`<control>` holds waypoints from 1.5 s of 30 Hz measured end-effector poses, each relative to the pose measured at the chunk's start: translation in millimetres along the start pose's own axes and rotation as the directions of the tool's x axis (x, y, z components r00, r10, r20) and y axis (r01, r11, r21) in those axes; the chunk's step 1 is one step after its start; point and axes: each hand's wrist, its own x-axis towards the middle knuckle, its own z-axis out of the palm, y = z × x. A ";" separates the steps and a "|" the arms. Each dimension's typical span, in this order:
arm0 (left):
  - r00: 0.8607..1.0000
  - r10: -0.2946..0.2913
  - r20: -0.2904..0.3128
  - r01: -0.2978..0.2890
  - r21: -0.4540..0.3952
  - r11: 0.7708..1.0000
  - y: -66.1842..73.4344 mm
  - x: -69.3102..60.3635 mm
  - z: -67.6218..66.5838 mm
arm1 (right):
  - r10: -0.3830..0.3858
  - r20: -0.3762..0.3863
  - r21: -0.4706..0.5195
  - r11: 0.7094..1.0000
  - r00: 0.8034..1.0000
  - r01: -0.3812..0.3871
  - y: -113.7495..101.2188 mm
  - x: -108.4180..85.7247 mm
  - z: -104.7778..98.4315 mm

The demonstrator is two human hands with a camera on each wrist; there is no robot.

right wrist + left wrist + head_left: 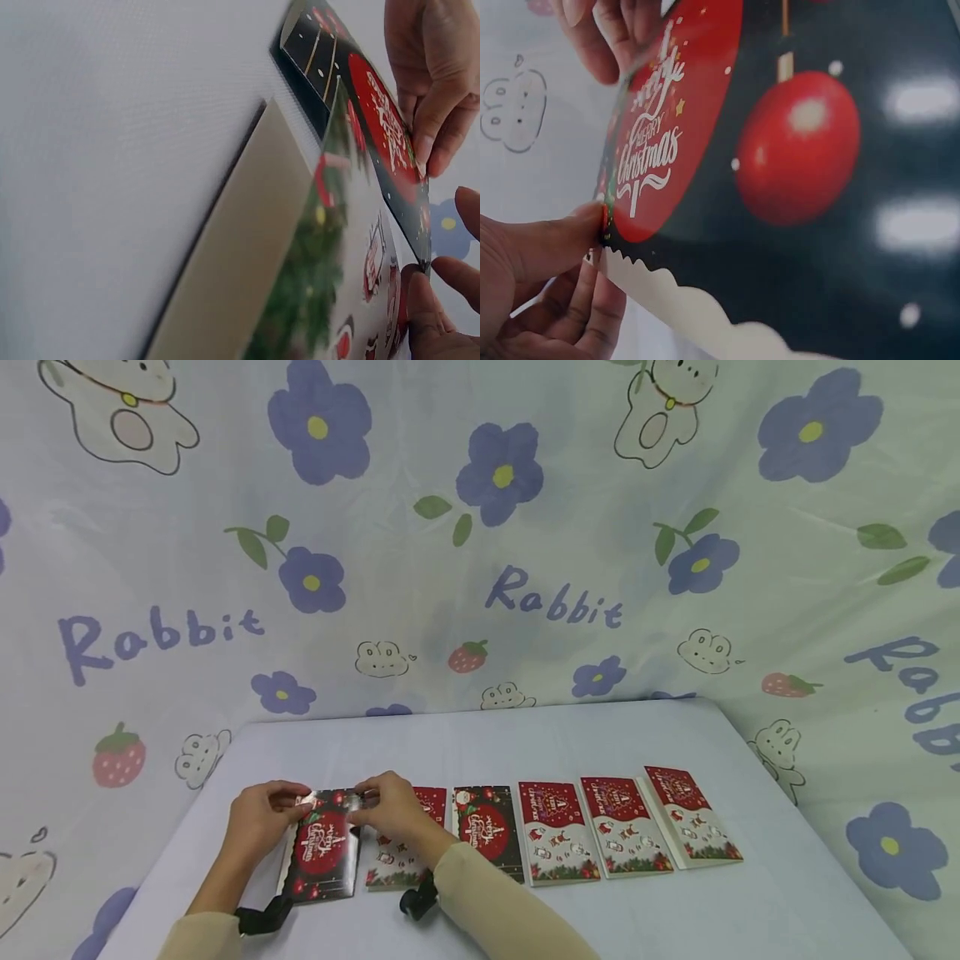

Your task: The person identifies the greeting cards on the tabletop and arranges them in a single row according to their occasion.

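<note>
At the left of the row lies a black Christmas card (322, 852) with a red circle, white lettering and a pale scalloped edge. My left hand (258, 827) pinches its upper left edge; the left wrist view shows the thumb (570, 232) on its front and fingers behind. At the upper right corner, my right hand (393, 810) pinches the card between thumb and finger, as the right wrist view shows. Partly under my right forearm is a red and white Christmas card (390, 868); its cream inner leaf (232, 225) shows in the right wrist view.
To the right stand another black card (487, 827) and red-and-white cards (558, 835), (626, 827) in a row. The rightmost card (693, 818) sits slightly opened. A white cloth covers the table (480, 743); a flowered curtain (420, 568) hangs behind it.
</note>
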 end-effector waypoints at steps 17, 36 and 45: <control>0.998 -0.017 0.052 0.023 -0.112 0.993 -3.5 -4.2 -4.2 | -0.098 -0.122 0.201 0.972 0.988 0.122 4.3 1.2 1.5; 0.966 0.134 0.223 -0.017 -0.458 0.889 -9.6 -28.7 -8.1 | -0.107 -0.158 0.269 0.952 0.982 0.147 3.6 4.9 -24.4; 0.968 0.150 0.203 -0.028 -0.503 0.864 -10.8 -30.4 -11.7 | -0.115 -0.109 0.314 0.939 0.987 0.144 7.8 -0.4 -25.4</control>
